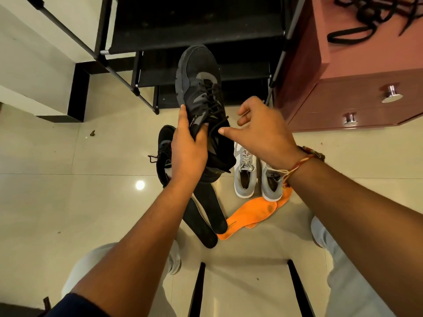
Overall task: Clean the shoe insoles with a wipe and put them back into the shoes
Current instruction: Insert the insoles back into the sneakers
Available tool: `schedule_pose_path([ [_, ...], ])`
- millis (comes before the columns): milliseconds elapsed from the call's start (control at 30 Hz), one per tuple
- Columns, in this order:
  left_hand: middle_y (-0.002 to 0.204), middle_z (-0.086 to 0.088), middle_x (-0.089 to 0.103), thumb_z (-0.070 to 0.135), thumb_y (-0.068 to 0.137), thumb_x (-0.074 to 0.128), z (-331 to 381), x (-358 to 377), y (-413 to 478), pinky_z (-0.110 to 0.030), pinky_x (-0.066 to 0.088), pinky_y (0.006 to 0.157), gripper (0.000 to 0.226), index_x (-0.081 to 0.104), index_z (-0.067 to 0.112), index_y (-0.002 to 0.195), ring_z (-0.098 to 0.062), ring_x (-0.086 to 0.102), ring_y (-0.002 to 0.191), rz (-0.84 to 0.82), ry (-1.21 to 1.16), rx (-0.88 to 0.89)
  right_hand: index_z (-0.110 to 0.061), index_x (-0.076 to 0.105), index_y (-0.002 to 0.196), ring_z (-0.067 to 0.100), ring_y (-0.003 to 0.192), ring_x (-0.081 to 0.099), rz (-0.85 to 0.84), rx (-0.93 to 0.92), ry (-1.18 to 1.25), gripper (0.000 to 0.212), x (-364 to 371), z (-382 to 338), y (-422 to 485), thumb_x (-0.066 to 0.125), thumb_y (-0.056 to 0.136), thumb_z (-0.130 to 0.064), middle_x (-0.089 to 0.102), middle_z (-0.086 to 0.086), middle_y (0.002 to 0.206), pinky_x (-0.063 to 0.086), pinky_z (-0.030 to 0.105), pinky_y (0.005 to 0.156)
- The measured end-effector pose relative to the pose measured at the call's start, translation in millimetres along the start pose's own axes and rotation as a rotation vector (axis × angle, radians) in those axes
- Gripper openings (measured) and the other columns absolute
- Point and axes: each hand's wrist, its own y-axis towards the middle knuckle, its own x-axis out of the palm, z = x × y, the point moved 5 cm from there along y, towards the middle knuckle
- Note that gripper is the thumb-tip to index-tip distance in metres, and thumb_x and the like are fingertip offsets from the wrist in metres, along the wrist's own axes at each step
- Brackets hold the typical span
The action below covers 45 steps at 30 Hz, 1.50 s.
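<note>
Left hand [188, 152] grips the black sneaker [198, 88] by its collar, held aloft, right hand [263, 131] loose-fingered and empty beside the opening, so best spread that tongue wide before fetching the black insoles [212, 211] off the floor below.

The raised sneaker [198, 88] is black with grey panels. Below it lie black insoles [207, 212]; right of it, orange insoles [251, 211], grey-and-white sneakers [244, 177] and a reddish-brown drawer unit [343, 94].
</note>
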Motion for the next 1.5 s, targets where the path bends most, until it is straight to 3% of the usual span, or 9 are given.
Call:
schedule_pose_path([
  [67, 0.103, 0.028, 0.056, 0.026, 0.105, 0.05, 4.8, 0.2, -2.9, -0.002, 0.045, 0.071, 0.051, 0.034, 0.026, 0.153, 0.023, 0.055, 0.088, -0.002, -0.031, 0.005, -0.022, 0.054, 0.13, 0.021, 0.098, 0.065, -0.125, 0.054, -0.132, 0.066, 9.5, 4.8, 1.0, 0.068, 0.08, -0.063, 0.067, -0.001, 0.11, 0.054, 0.033, 0.078],
  [167, 0.099, 0.023, 0.058, 0.029, 0.102, 0.057, 11.4, 0.3, -5.9, 0.002, 0.042, 0.066, 0.039, 0.047, 0.019, 0.138, 0.029, 0.053, 0.083, -0.014, -0.024, 0.01, -0.021, 0.064, 0.121, 0.03, 0.097, 0.065, -0.147, 0.013, -0.191, 0.036, 15.1, 3.2, 1.9, 0.06, 0.092, -0.042, 0.07, 0.006, 0.105, 0.047, 0.03, 0.072],
  [400, 0.083, 0.006, 0.06, 0.053, 0.092, 0.065, 12.0, -10.3, -1.6, -0.013, 0.046, 0.062, 0.037, 0.057, 0.017, 0.096, -0.003, 0.056, 0.074, -0.091, 0.099, 0.044, -0.014, 0.066, 0.114, 0.038, 0.097, 0.062, -0.039, 0.101, -0.195, 0.03, 6.1, 12.7, 11.5, 0.056, 0.093, -0.032, 0.068, 0.014, 0.105, 0.043, 0.032, 0.07],
  [533, 0.079, -0.01, 0.064, 0.048, 0.095, 0.063, 11.4, -25.0, 6.3, -0.04, 0.055, 0.071, 0.034, 0.061, 0.017, 0.081, -0.022, 0.06, 0.071, -0.09, 0.113, 0.043, -0.011, 0.065, 0.115, 0.037, 0.094, 0.062, 0.026, 0.121, -0.186, 0.03, -2.8, 20.1, 18.8, 0.054, 0.095, -0.029, 0.068, 0.016, 0.106, 0.045, 0.034, 0.07],
  [800, 0.102, -0.005, 0.072, 0.035, 0.103, 0.056, 0.4, -79.6, 20.1, -0.034, 0.062, 0.075, 0.021, 0.058, 0.018, 0.092, -0.02, 0.074, 0.085, 0.1, -0.25, -0.198, -0.005, 0.064, 0.111, 0.042, 0.096, 0.062, 0.136, 0.261, -0.215, 0.03, -18.3, 39.1, 29.4, 0.054, 0.094, -0.028, 0.066, 0.021, 0.109, 0.04, 0.032, 0.068],
  [1000, 0.095, -0.01, 0.072, 0.033, 0.108, 0.043, 31.4, -52.4, 8.6, -0.025, 0.058, 0.067, 0.034, 0.063, 0.007, 0.119, -0.02, 0.074, 0.084, -0.115, -0.823, -0.247, -0.004, 0.062, 0.113, 0.042, 0.1, 0.062, 0.107, 0.16, -0.353, 0.029, -2.1, 26.0, 22.5, 0.053, 0.096, -0.026, 0.066, 0.021, 0.11, 0.038, 0.033, 0.068],
  [1133, 0.118, -0.023, 0.07, 0.035, 0.109, 0.037, 43.1, -27.9, -3.7, -0.037, 0.059, 0.092, 0.047, 0.055, 0.0, 0.135, -0.034, 0.069, 0.113, -0.268, -1.097, -0.316, -0.006, 0.061, 0.114, 0.041, 0.097, 0.063, 0.079, 0.058, -0.429, 0.03, 14.0, 17.0, 16.0, 0.052, 0.097, -0.029, 0.067, 0.019, 0.106, 0.038, 0.033, 0.07],
  [1300, 0.133, -0.017, 0.064, 0.047, 0.108, 0.029, 41.3, -16.6, -4.2, -0.041, 0.046, 0.11, 0.053, 0.051, 0.017, 0.146, -0.03, 0.061, 0.126, -0.227, -1.012, -0.24, -0.007, 0.061, 0.114, 0.04, 0.094, 0.064, 0.062, 0.006, -0.448, 0.029, 25.0, 11.3, 11.7, 0.052, 0.098, -0.03, 0.068, 0.018, 0.104, 0.038, 0.033, 0.069],
  [1500, 0.119, 0.002, 0.054, 0.055, 0.106, 0.028, 44.3, -18.3, -2.0, -0.036, 0.042, 0.103, 0.044, 0.06, 0.042, 0.134, -0.021, 0.053, 0.118, -0.152, -0.705, -0.084, -0.01, 0.062, 0.113, 0.04, 0.092, 0.065, 0.065, -0.034, -0.461, 0.026, 34.5, 15.1, 13.2, 0.051, 0.097, -0.028, 0.069, 0.017, 0.1, 0.038, 0.033, 0.068],
])
